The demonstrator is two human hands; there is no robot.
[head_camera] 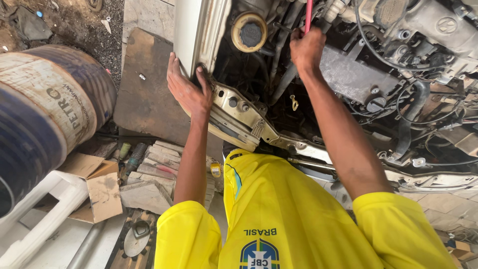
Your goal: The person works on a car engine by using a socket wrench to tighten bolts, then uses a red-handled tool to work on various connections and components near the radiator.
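Two hands, left hand (pixel 186 89) gripping car body edge (pixel 199 35), right hand (pixel 306 47) (deep in engine) closed on red tool (pixel 308 15)

Left hand (pixel 186 89) gripping car body edge (pixel 195 37), right hand (pixel 307 48) grasping red-handled tool (pixel 308 14)
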